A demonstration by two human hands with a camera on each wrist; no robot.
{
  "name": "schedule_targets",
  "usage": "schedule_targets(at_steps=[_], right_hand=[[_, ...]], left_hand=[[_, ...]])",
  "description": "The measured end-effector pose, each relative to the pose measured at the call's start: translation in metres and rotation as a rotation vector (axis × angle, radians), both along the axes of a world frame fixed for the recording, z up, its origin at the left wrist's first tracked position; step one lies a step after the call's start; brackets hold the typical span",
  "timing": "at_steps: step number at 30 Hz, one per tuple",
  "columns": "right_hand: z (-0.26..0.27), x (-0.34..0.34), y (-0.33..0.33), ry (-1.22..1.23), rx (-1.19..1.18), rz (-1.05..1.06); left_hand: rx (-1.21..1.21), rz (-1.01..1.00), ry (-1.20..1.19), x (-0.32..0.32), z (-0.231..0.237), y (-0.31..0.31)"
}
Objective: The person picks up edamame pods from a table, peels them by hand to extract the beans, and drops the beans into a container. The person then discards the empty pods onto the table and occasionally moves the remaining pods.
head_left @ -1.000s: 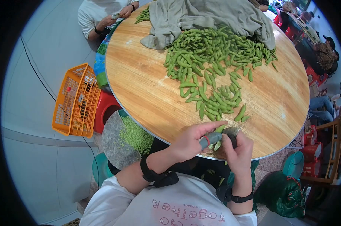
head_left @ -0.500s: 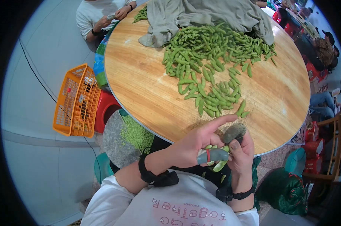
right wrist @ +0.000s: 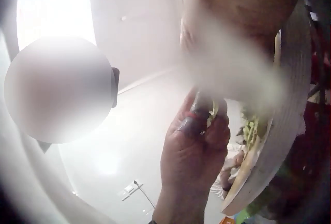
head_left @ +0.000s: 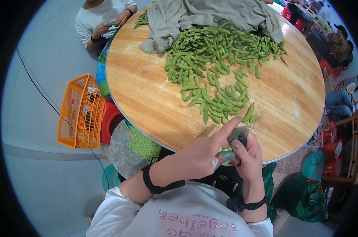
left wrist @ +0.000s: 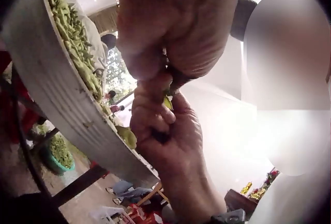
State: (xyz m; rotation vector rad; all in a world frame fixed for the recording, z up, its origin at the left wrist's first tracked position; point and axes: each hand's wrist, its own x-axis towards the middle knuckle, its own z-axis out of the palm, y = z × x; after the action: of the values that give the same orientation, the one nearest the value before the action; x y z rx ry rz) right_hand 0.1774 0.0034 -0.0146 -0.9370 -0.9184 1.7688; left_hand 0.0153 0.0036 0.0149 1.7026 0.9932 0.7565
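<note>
My left hand (head_left: 202,154) grips green soybean pods (head_left: 225,149) near the table's front edge. Its index finger points out straight, and a grey cover (head_left: 227,157) with a red band sits on its thumb. Close against it, my right hand (head_left: 251,158) has curled fingers and a bent thumb, with a dark grey rounded cover (head_left: 238,135) by the index finger. In the left wrist view a green pod (left wrist: 168,102) shows pinched at the right fingers. The left thumb's cover (right wrist: 192,124) presses by a pod in the right wrist view.
A heap of soybean pods (head_left: 210,51) lies on the round wooden table (head_left: 139,98), partly under a grey cloth (head_left: 214,15). Shelled beans (head_left: 143,146) fill a container below left. An orange basket (head_left: 84,118) stands on a red stool (head_left: 110,122). Another person (head_left: 104,23) sits across.
My left hand has turned further over the pods, so the pod piece that hung below its thumb is hidden. Both hands stay together; the head view has shifted slightly.
</note>
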Motion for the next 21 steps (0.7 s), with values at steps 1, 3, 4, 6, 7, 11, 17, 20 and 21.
schedule_targets(at_steps=[1, 3, 4, 6, 7, 11, 17, 20, 21], right_hand=[[-0.002, 0.001, 0.0, 0.099, -0.018, 0.033], [-0.003, -0.003, -0.005, 0.183, 0.001, 0.002], [-0.003, -0.006, -0.007, 0.262, 0.016, -0.027], [-0.003, -0.008, -0.008, 0.261, 0.021, -0.057], [-0.006, -0.008, -0.006, 0.208, 0.038, -0.111], [-0.004, -0.011, -0.001, 0.212, -0.058, -0.212], [-0.003, -0.013, 0.004, 0.065, -0.038, -0.234], [-0.01, -0.017, 0.004, -0.088, 0.065, -0.25], [-0.011, -0.018, 0.004, -0.087, 0.064, -0.246]], left_hand=[[0.006, -0.046, 0.0, -0.002, -0.002, 0.002], [0.013, -0.095, 0.005, -0.008, -0.002, 0.006], [-0.162, -0.135, -0.194, -0.011, -0.002, 0.008], [-0.341, -0.177, -0.394, -0.011, -0.008, 0.01], [-0.236, -0.138, -0.353, -0.009, -0.016, 0.012], [0.066, 0.026, -0.287, -0.003, -0.037, 0.015], [0.113, 0.156, -0.035, -0.006, -0.03, 0.008], [0.21, 0.183, 0.085, -0.007, -0.033, 0.008], [0.209, 0.187, 0.086, -0.007, -0.032, 0.006]])
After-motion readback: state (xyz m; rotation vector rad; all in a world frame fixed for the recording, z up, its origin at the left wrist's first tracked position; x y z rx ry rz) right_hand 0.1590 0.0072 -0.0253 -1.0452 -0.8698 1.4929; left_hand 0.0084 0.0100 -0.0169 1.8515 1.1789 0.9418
